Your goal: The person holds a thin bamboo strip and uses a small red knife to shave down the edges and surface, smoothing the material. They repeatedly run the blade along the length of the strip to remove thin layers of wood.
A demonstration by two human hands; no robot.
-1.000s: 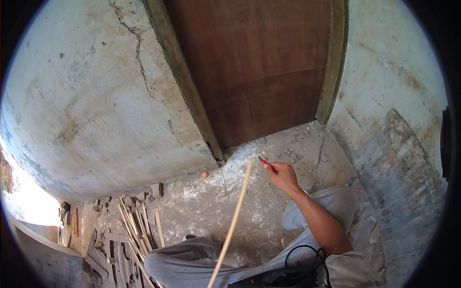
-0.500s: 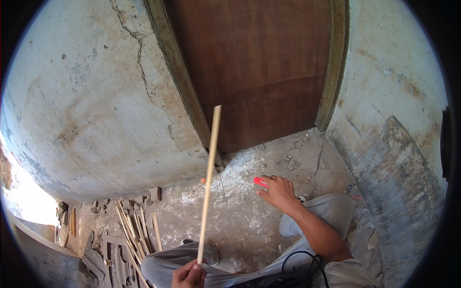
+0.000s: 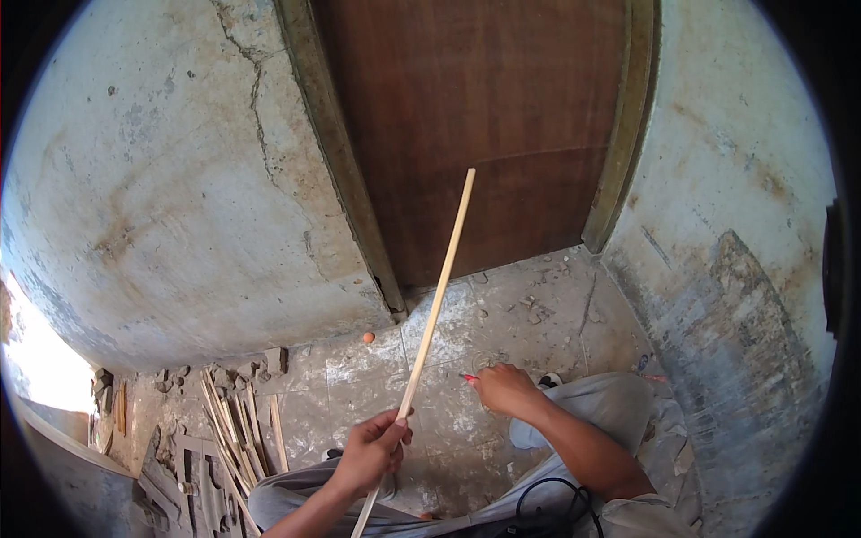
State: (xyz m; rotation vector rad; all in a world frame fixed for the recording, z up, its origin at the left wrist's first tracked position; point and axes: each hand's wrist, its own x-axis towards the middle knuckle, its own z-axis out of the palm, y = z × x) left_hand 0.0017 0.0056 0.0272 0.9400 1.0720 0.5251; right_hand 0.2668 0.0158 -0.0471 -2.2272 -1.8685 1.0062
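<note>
"Where is the long, thin, pale wooden strip (image 3: 435, 305) held?"
"In the closed left hand (image 3: 375, 448), tilted — its top is seen against the brown wooden door (image 3: 538, 117)."
"And the right hand (image 3: 504, 390)?"
"A small, partly hidden red object (image 3: 469, 379) is gripped there — well apart from the heaped pale sticks (image 3: 235, 430)."

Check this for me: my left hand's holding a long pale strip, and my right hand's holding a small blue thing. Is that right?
Not quite: the small thing in your right hand is red, not blue, as the head view shows. Your left hand does hold a long pale strip.
</note>
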